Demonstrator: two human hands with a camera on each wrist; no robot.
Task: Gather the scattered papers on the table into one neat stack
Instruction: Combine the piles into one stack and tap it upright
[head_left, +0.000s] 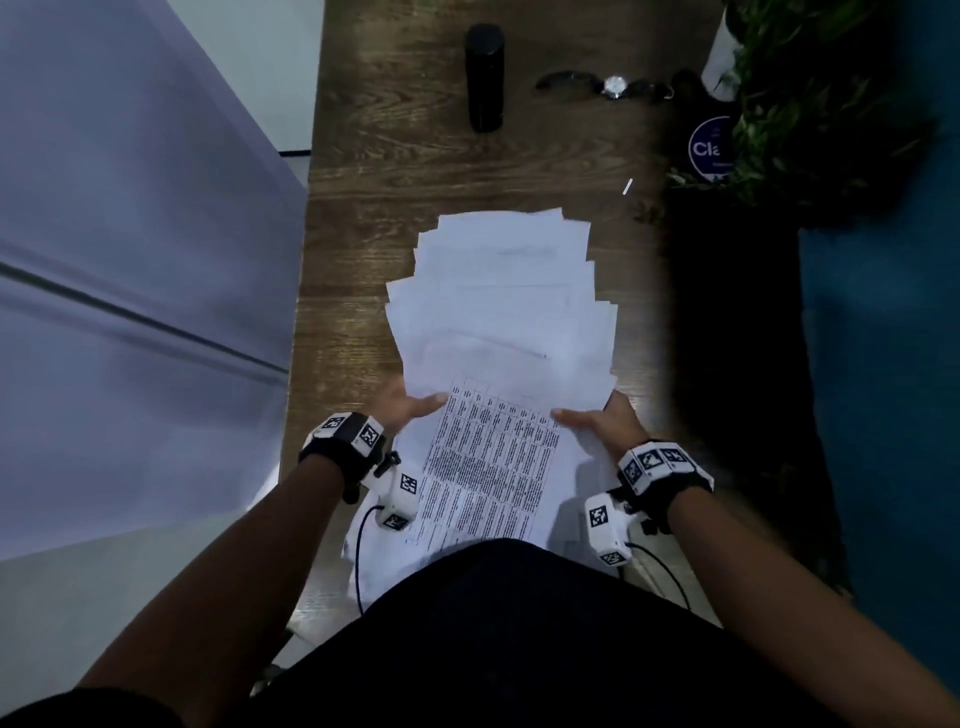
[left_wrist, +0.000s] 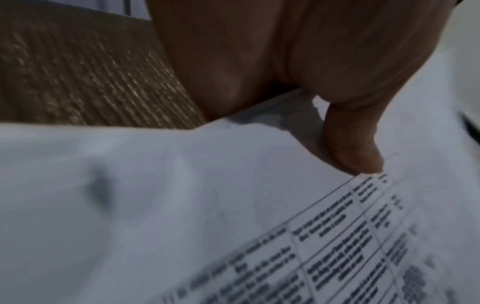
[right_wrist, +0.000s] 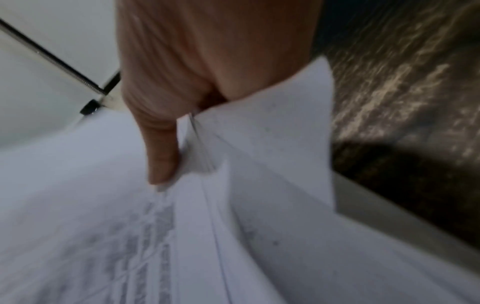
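A loose, fanned bundle of white papers (head_left: 498, 312) lies along the wooden table (head_left: 363, 171), its sheets offset from one another. A sheet printed with a table of text (head_left: 488, 467) shows at the near end. My left hand (head_left: 405, 408) grips the bundle's left edge, thumb on top of the printed sheet (left_wrist: 337, 257); the other fingers are hidden under the paper. My right hand (head_left: 597, 418) grips the right edge, its thumb (right_wrist: 161, 156) pressed on the papers (right_wrist: 272, 164). More white paper (head_left: 379, 561) lies below near my body.
At the far end of the table lie a black cylinder (head_left: 484, 78), a wristwatch (head_left: 613, 85) and a round blue sticker (head_left: 710, 150). A green plant (head_left: 810, 93) overhangs the right side. A small white scrap (head_left: 627, 186) lies beyond the papers. The table's left edge borders a pale surface.
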